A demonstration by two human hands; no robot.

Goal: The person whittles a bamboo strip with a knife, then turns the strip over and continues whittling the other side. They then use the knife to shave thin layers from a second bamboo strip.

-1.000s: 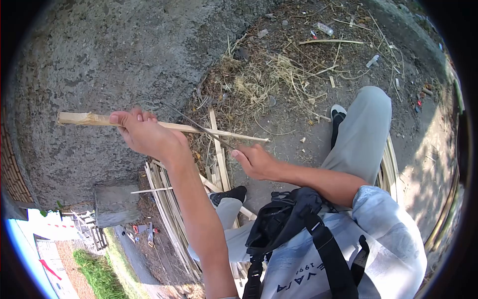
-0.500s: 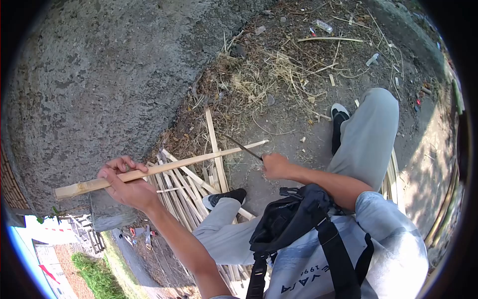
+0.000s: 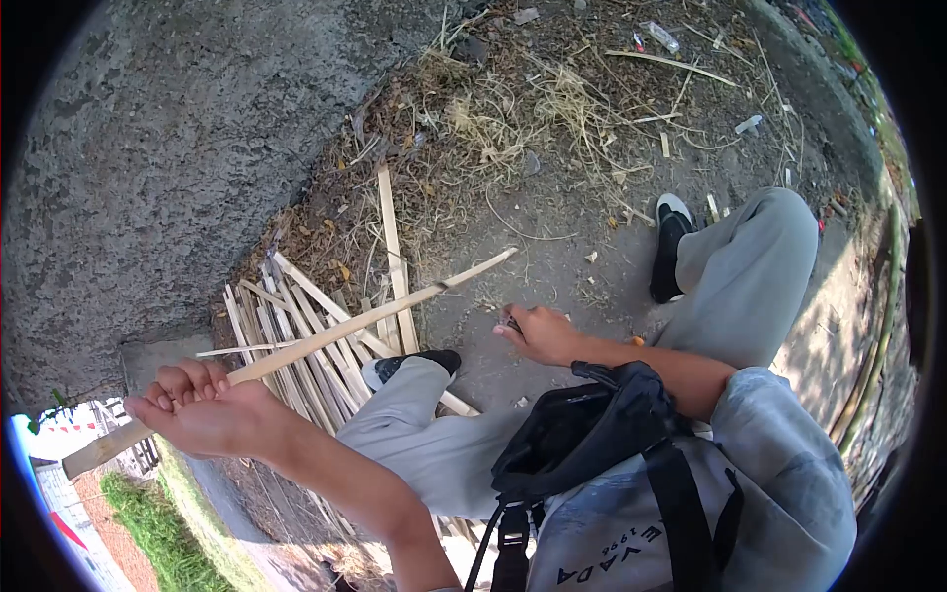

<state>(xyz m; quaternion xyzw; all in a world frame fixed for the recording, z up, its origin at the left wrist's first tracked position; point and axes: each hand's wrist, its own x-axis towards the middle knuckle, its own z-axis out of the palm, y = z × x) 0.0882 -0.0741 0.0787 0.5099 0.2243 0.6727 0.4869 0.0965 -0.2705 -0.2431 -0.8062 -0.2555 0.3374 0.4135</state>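
My left hand (image 3: 212, 405), palm up with curled fingers, grips a long pale bamboo strip (image 3: 326, 338) near its thick end. The strip slants up to the right across my legs, and its thin tip hangs over the bare dirt. A small dark mark shows on it near that tip. My right hand (image 3: 543, 333) is closed on a knife (image 3: 510, 322), just below and right of the strip's tip, apart from it. Only a small part of the knife shows; its blade is hard to make out.
A pile of split bamboo strips (image 3: 301, 335) lies by my left foot, with one longer strip (image 3: 392, 247) pointing away. Dry shavings (image 3: 488, 128) and litter cover the ground ahead. A rough concrete surface (image 3: 178, 148) rises at left. A black bag (image 3: 582, 434) hangs at my front.
My left hand has moved down and left with the strip, turning palm up. My right hand has shifted slightly, and the knife blade that showed across the strip is no longer plain to see.
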